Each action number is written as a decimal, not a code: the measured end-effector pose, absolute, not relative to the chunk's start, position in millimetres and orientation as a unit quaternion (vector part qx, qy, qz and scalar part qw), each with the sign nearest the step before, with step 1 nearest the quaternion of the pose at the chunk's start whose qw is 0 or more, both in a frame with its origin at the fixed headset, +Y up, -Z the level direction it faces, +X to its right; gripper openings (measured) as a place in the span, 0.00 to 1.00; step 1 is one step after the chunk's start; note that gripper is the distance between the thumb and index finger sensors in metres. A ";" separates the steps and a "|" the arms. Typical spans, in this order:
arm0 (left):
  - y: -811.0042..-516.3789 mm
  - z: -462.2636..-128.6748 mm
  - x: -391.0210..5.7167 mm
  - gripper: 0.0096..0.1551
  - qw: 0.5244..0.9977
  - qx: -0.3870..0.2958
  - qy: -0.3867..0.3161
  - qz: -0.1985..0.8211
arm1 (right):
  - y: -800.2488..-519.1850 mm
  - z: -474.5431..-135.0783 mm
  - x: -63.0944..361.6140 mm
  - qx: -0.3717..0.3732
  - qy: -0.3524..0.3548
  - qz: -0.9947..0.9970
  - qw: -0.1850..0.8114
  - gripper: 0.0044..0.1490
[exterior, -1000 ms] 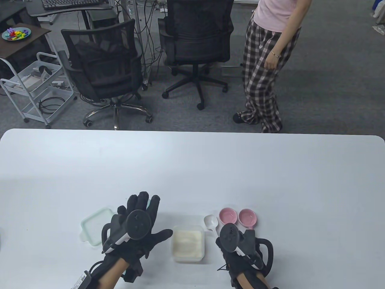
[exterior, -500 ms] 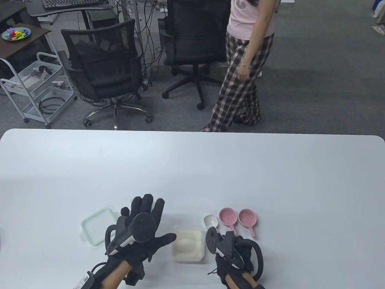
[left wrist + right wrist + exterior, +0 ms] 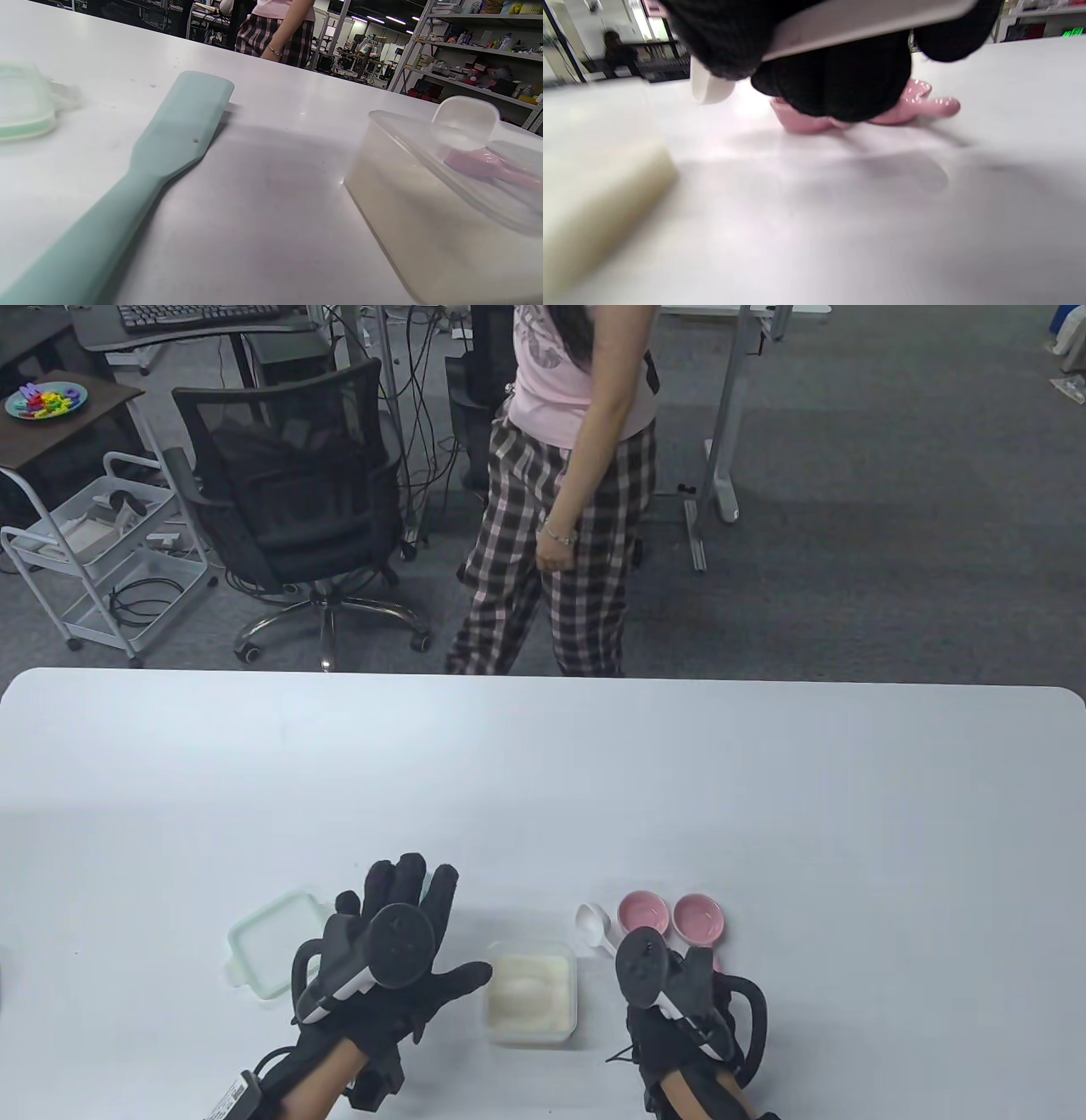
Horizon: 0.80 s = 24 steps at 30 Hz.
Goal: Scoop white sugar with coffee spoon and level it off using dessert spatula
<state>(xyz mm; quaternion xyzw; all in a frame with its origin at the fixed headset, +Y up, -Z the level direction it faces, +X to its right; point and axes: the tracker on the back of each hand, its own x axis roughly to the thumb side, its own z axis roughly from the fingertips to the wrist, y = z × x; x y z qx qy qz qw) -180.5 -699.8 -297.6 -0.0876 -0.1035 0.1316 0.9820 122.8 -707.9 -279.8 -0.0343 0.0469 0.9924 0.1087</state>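
A clear tub of white sugar (image 3: pixel 530 997) stands open between my hands. My right hand (image 3: pixel 670 984) grips the handle of the white coffee spoon (image 3: pixel 594 920), whose bowl points toward the far side, left of two pink bowls. In the right wrist view my gloved fingers (image 3: pixel 831 76) curl round the spoon handle (image 3: pixel 848 19) just above the table. My left hand (image 3: pixel 399 916) hovers with its fingers spread and holds nothing. The mint-green dessert spatula (image 3: pixel 169 140) lies flat on the table beneath it, hidden in the table view.
The tub's green-rimmed lid (image 3: pixel 271 946) lies left of my left hand. Two small pink handled bowls (image 3: pixel 642 912) (image 3: pixel 698 918) sit just beyond my right hand. A person in checked trousers (image 3: pixel 551 560) stands past the table's far edge, beside office chairs.
My right hand swung left toward the tub, then back right, and the spoon's bowl now sits tilted. My left hand barely moved. The person behind the table walked left.
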 end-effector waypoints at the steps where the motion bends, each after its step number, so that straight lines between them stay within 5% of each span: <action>1: -700.0 -297.9 -181.7 0.65 0.982 -0.089 -0.102 0.132 | -704.0 -278.7 127.6 -0.032 0.040 0.990 0.131 0.27; 11: -703.5 -299.1 -190.7 0.65 0.980 -0.095 -0.101 0.145 | -678.3 -274.2 187.7 -0.040 -0.023 0.948 0.314 0.27; 18: -706.9 -298.1 -185.3 0.65 0.978 -0.094 -0.118 0.147 | -674.0 -272.5 197.1 -0.048 -0.035 0.942 0.330 0.27; 24: -725.0 -295.0 -159.0 0.65 0.962 -0.111 -0.203 0.143 | -672.0 -267.8 179.8 0.007 -0.054 0.949 0.310 0.27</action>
